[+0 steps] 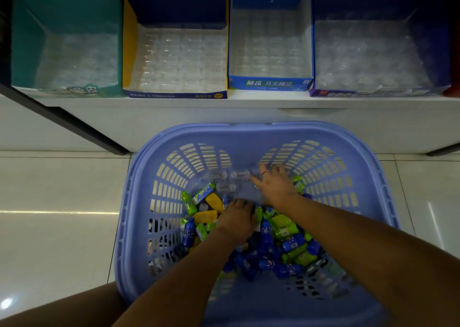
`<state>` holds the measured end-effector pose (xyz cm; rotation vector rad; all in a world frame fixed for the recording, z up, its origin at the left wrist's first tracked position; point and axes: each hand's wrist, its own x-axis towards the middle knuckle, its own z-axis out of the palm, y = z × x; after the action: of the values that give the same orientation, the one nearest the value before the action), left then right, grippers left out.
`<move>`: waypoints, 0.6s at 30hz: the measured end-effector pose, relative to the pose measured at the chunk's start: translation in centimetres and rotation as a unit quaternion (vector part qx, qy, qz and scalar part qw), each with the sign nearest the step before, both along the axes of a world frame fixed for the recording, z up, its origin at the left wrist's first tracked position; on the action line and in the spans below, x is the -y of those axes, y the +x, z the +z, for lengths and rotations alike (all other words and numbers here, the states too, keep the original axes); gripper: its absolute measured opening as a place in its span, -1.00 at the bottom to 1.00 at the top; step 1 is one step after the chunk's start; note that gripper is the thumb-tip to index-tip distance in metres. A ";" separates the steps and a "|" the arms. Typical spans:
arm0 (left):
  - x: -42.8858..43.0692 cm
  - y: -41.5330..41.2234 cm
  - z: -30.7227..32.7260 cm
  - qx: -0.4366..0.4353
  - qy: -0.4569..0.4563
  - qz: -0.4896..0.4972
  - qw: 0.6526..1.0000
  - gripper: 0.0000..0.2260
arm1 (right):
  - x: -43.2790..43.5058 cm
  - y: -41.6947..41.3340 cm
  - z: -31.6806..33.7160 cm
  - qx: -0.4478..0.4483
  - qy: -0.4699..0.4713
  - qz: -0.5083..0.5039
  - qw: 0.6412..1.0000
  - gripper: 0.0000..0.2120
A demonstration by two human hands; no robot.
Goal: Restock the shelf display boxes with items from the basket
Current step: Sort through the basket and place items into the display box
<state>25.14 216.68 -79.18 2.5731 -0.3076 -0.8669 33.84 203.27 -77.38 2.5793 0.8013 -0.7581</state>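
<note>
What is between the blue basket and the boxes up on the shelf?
Just the shelf's bare white front, seen in the head view, between the basket and the boxes.

— Where is the left hand (236,223)?
— Just below the centre of the frame, palm down and knuckles up. Its fingers curl under, and whether they hold anything is hidden. The bare left forearm (174,277) runs in from the bottom edge.
— And the right hand (273,187)?
— Just above and to the right, palm down, fingers straight and spread. The right forearm (361,232) enters from the lower right.
</note>
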 end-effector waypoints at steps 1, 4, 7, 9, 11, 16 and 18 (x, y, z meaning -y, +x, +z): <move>-0.1 0.0 0.1 -0.012 -0.009 0.011 1.000 -0.60 | -0.3 -0.3 -0.3 0.002 -0.033 0.008 0.999 -0.40; -0.3 0.4 0.4 -0.029 -0.008 0.008 1.000 -0.62 | -0.5 -0.4 -0.7 0.013 -0.097 0.008 0.995 -0.43; -0.2 1.1 0.2 -0.017 -0.014 0.014 1.000 -0.64 | 0.2 0.1 -0.7 0.002 -0.051 -0.043 0.998 -0.43; 0.0 1.3 0.1 -0.023 -0.027 0.028 0.999 -0.67 | 0.6 0.2 -0.6 -0.005 -0.024 -0.047 0.999 -0.43; 0.1 1.6 0.0 -0.041 -0.042 0.050 0.997 -0.70 | 0.8 0.2 -0.5 -0.003 0.009 -0.047 0.999 -0.44; 0.5 3.4 -0.3 -0.058 -0.093 0.177 0.978 -0.55 | 1.3 0.7 0.2 0.007 0.067 -0.076 0.995 -0.55; 0.9 4.7 -0.3 -0.053 -0.105 0.172 0.978 -0.51 | 1.1 0.9 0.3 0.002 0.061 -0.083 0.995 -0.60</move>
<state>29.81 215.78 -79.52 2.2820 0.0751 -0.7923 34.78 202.14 -77.05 2.7821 0.6576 -0.7732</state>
